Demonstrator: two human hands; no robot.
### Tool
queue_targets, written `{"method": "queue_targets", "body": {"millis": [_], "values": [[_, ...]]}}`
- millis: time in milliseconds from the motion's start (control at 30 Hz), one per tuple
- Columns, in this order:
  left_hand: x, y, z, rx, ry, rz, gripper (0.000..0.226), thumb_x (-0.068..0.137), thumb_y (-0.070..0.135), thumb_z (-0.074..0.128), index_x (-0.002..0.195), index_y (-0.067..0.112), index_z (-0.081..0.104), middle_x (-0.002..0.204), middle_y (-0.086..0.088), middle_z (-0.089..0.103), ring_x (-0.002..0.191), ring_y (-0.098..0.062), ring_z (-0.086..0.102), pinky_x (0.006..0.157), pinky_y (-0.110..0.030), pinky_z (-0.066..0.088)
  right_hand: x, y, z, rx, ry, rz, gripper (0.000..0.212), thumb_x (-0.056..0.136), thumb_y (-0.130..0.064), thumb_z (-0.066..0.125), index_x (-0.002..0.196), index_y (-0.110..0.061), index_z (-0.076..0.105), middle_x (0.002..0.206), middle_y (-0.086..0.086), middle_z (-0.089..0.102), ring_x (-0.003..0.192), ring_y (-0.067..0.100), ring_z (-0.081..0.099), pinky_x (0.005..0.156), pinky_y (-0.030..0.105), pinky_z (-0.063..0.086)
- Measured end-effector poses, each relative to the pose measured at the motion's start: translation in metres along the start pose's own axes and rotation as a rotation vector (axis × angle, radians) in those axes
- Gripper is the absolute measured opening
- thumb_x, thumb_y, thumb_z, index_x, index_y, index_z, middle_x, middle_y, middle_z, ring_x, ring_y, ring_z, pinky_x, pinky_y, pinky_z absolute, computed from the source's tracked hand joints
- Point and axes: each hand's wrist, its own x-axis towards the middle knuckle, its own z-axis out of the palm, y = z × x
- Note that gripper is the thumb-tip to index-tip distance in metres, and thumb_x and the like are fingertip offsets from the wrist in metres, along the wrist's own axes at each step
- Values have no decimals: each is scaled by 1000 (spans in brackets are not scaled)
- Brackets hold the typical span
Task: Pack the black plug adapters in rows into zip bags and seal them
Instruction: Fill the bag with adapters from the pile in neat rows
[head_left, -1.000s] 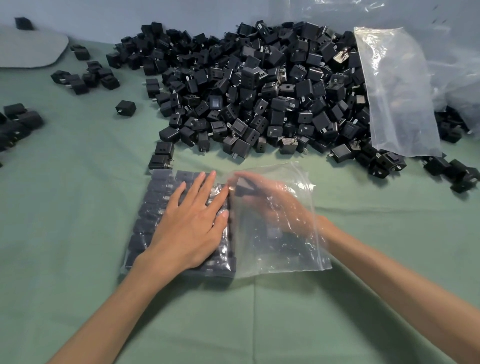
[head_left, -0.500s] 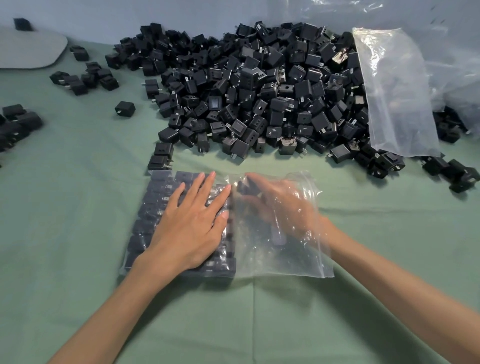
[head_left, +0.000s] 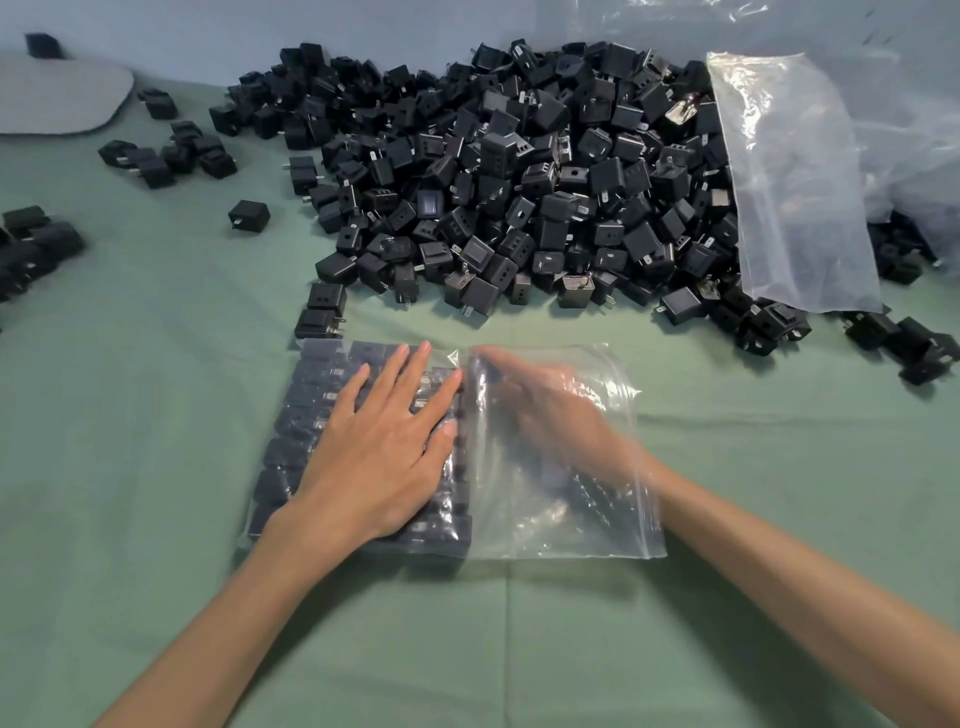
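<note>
Two bare forearms reach in from the near edge over a green-covered tabletop (head_left: 156, 441) to a clear zip bag (head_left: 571, 525) that lies flat, its mouth to the right.

The left hand (head_left: 382, 452) lies palm down on the bag's left half, fingers straight and spread. Its grip is open and it presses through the plastic on the packed adapters (head_left: 306, 415), which sit in tight rows against the bag's closed left side.

The right hand (head_left: 556, 415) is inside the bag's right half, reaching toward the last row. It is blurred behind the film, so I cannot tell whether its grip is open or holds an adapter.

Just beyond the bag's far left corner stand two adapters (head_left: 322, 312), one behind the other. Farther beyond the bag lies a large loose pile of black plug adapters (head_left: 519, 182), and a spare clear bag (head_left: 795, 182) leans on the pile's right side. A small cluster (head_left: 171, 156) lies far to the bag's left.

The adapters look like small, hard plastic blocks with metal prongs: light singly, easy to pinch by two flat sides, and heavy together. The bag film looks thin, slippery and floppy, and prongs could snag it. Judging from this, the filled bag is best steadied flat from above and closed by pinching along the zip strip at its mouth.
</note>
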Motion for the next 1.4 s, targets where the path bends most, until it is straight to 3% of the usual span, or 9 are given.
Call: {"method": "queue_targets", "body": {"millis": [167,267,333,600,700,800,933,1133,1400], "values": [[1,1,1,20,-16,-5,56,87,50,-13,142,41,-21,158,5,-24,143,-9,-27,120,-39,-11,-2,-4,1,-55,37,-51,50,97,-13,37,142,-33,39,108,17,67,91,36,64,73,42,51],[1,1,1,23,-17,0,60,82,51,-18,141,41,-21,159,4,-23,144,-10,-26,120,-39,-9,-6,-13,-2,-31,84,-70,55,90,-7,50,144,-15,40,108,18,67,78,24,64,78,12,48],[1,1,1,18,-12,3,60,82,51,-18,141,40,-20,159,4,-21,144,-11,-24,120,-39,-9,-12,-18,-4,-37,145,-118,70,67,7,63,135,0,48,88,16,71,58,4,47,54,-14,21],[1,1,0,7,-19,1,60,81,52,-21,140,45,-19,158,5,-22,144,-10,-25,120,-40,-8,-12,-23,-9,-25,188,-133,36,76,-15,52,108,-2,59,65,4,65,38,-4,25,54,-11,26],[1,0,0,6,-20,1,59,82,52,-19,141,46,-18,159,5,-21,144,-10,-25,120,-40,-7,-3,-22,-10,53,98,-31,25,90,-2,55,114,4,60,87,21,67,65,20,61,71,18,49],[1,0,0,-6,-13,-3,58,84,52,-17,141,47,-17,159,6,-21,144,-8,-25,120,-39,-8,1,-24,-9,124,51,107,24,94,-4,53,116,3,60,102,19,67,89,27,63,81,36,50],[1,0,0,-26,-7,-6,57,85,53,-14,142,47,-14,159,7,-19,144,-7,-25,119,-37,-11,-2,-26,-9,288,120,259,22,95,-15,55,114,-16,66,100,1,71,84,17,66,76,28,50],[0,0,0,-30,-6,-11,64,84,53,-15,147,46,-8,160,7,-18,144,-6,-24,119,-37,-11,-6,-33,-9,214,90,227,31,95,-12,56,126,-6,56,119,13,59,106,24,59,96,37,47],[0,1,-1,-16,-10,-13,60,85,53,-16,144,44,-14,159,7,-20,143,-7,-25,119,-36,-13,-10,-37,-8,380,152,266,24,94,-12,58,117,-9,60,114,12,59,104,30,60,91,44,50]]}}
